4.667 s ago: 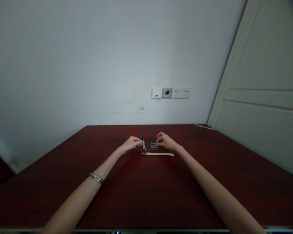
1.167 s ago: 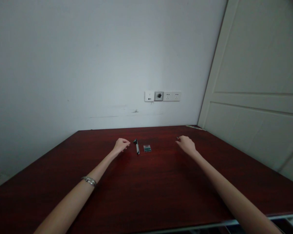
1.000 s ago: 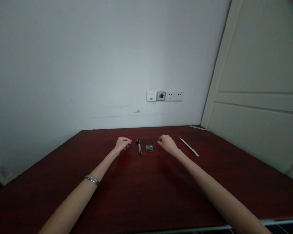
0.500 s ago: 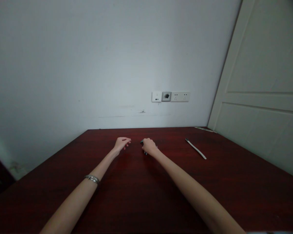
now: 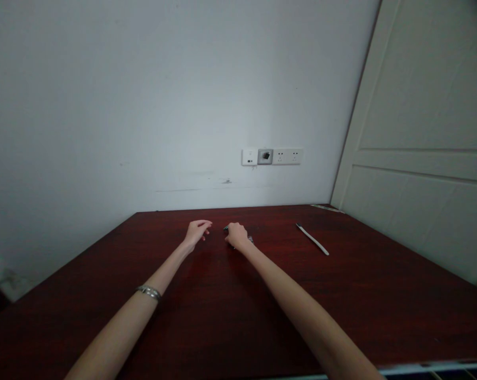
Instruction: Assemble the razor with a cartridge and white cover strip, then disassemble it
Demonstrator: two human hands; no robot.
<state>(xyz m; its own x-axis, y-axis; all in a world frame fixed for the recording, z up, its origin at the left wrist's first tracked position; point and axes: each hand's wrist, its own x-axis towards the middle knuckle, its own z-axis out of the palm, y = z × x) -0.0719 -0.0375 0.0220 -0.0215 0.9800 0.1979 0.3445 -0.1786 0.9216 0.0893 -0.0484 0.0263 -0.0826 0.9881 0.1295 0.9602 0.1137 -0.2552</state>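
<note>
My right hand lies far out on the dark red table, fingers curled down around a small black and silver tool; only the tool's tip pokes out to the left of the knuckles. A small teal box shows just at the right edge of that hand, mostly hidden by it. My left hand rests on the table a short way left of the tool, with fingers loosely bent and apart and nothing in them. A metal bracelet is on my left wrist.
A thin white strip lies on the table to the right of my hands. A second pale strip lies at the far right corner. A white wall with sockets rises behind the table, and a door stands at the right.
My right hand put the white strip down at the right, then came back left and closed over the black tool and the teal box. My left hand let go of the tool earlier and has stayed put.
</note>
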